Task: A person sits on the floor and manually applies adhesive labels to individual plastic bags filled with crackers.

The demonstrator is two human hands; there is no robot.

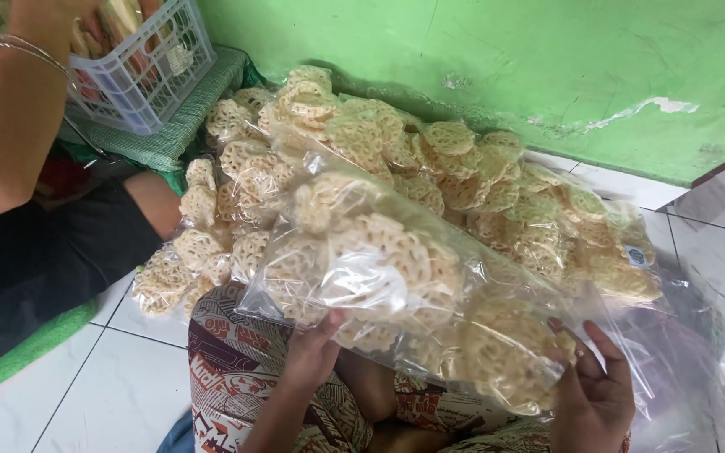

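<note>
Holding a clear bag of crackers (396,277) above the lap.
The bag is gripped underneath by the left hand (312,348) and the right hand (597,386).

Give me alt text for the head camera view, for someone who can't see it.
Two bare hands, left hand and right hand, hold a clear plastic bag of pale lacy crackers over a patterned lap. Behind lies a pile of filled bags on white floor tiles by a green wall.

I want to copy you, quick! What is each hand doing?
Left hand: closed on the clear bag of crackers, near one end.
Right hand: closed on the same bag's other end.
</note>
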